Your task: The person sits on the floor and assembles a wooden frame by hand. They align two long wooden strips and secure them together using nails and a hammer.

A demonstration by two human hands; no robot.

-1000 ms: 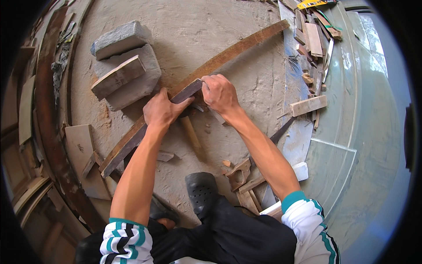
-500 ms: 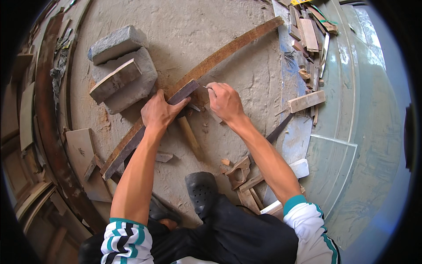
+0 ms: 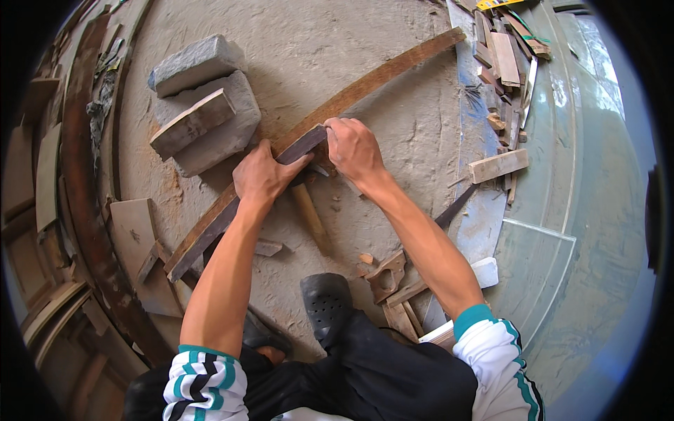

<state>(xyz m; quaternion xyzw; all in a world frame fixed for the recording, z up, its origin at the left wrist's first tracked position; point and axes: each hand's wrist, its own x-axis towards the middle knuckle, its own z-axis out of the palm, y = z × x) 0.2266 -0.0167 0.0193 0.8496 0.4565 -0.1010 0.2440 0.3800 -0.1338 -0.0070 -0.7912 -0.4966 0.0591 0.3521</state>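
Head: two hands (image 3: 260, 173) (image 3: 357, 152) (bare) touch one dark strip (image 3: 306, 141).

The right hand (image 3: 356, 149) curls with its fingertips partly hidden, so whether they pinch anything at the dark strip's (image 3: 309, 140) end cannot be told. The left hand (image 3: 263, 172) covers that strip's middle. The head of the wooden-handled tool (image 3: 311, 219) is partly hidden. The right forearm (image 3: 421, 235) blocks part of the saw (image 3: 397, 264). At the far right, the upper edge cuts off a yellow thing (image 3: 500, 3).

Rough tan floor (image 3: 302, 42); shiny greenish glass (image 3: 604, 182) along right side.
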